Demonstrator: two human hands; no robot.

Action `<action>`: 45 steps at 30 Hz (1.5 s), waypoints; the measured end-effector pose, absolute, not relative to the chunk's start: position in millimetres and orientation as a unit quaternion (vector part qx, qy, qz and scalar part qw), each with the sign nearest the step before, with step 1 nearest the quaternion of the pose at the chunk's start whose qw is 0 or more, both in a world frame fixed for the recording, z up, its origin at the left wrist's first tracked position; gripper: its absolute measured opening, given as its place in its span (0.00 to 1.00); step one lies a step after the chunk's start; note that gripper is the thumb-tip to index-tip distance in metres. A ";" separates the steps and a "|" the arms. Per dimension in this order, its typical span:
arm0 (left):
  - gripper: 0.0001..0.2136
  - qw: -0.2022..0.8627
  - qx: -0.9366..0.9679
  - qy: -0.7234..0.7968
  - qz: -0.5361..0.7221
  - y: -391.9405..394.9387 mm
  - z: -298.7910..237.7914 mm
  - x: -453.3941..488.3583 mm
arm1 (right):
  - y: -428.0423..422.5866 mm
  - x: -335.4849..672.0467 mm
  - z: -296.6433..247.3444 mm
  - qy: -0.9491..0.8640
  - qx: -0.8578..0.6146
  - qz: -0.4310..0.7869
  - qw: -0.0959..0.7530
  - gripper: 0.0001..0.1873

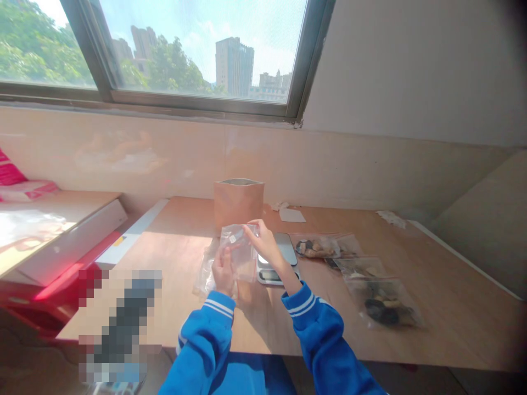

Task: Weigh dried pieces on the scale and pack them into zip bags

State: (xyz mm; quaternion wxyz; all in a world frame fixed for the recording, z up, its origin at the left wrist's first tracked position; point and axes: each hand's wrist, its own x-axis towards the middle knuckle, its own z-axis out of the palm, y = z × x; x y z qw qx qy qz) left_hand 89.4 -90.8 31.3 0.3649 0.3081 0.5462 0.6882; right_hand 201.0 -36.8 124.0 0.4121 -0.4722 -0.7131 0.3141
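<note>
Above the table, a clear plastic zip bag (246,255) is held up between my two hands. My left hand (223,271) grips its left side, fingers closed. Near the top right corner, my right hand (262,241) pinches the same bag. Under and beside my left hand lie more clear plastic bags (205,274). A small white digital scale (287,248) sits just beneath my right hand, partly hidden by the wrist. Behind the hands stands a brown paper pouch (239,202), its top gaping. I cannot make out anything inside the held bag.
Several clear bags with dark and tan pieces (385,310) lie on the table's right side. A white paper (292,215) rests near the wall. A red object (78,274) stands left of the wooden table (453,307). A window (197,55) is above.
</note>
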 end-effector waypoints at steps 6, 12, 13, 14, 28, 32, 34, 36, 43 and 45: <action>0.20 0.335 0.367 0.512 0.701 -89.0 32.2 87.7 | -33.2 231.6 101.2 -0.586 -0.452 0.445 0.505 0.25; 0.21 0.300 0.338 0.529 0.718 -92.5 54.0 95.1 | -82.5 227.0 67.0 -0.486 -0.438 0.524 0.545 0.34; 0.20 0.285 0.350 0.530 0.718 -94.1 58.0 95.6 | -91.9 224.4 60.2 -0.490 -0.420 0.556 0.523 0.37; 0.19 0.272 0.365 0.530 0.715 -95.9 61.5 95.5 | -100.1 222.5 54.5 -0.485 -0.406 0.586 0.507 0.39; 0.17 0.230 0.388 0.706 0.546 -114.8 43.2 23.6 | -58.6 331.2 35.6 -0.629 -0.547 0.223 0.506 0.13; 0.23 0.053 0.453 0.798 0.393 -123.6 39.7 19.4 | -29.2 376.1 12.7 -0.677 -0.621 0.005 0.395 0.24; 0.24 -0.033 0.498 0.793 0.348 -126.7 43.5 28.4 | -21.5 385.6 4.6 -0.694 -0.635 -0.035 0.336 0.26; 0.23 -0.056 0.566 0.763 0.305 -126.6 44.0 38.4 | -16.9 389.5 0.4 -0.703 -0.640 -0.055 0.305 0.25; 0.22 0.012 0.664 0.735 0.137 -116.6 3.8 50.6 | -18.1 391.3 14.4 -0.670 -0.646 -0.054 0.362 0.19; 0.22 0.011 0.661 0.735 0.148 -114.1 -0.1 52.0 | -27.7 385.4 30.1 -0.627 -0.649 -0.043 0.429 0.18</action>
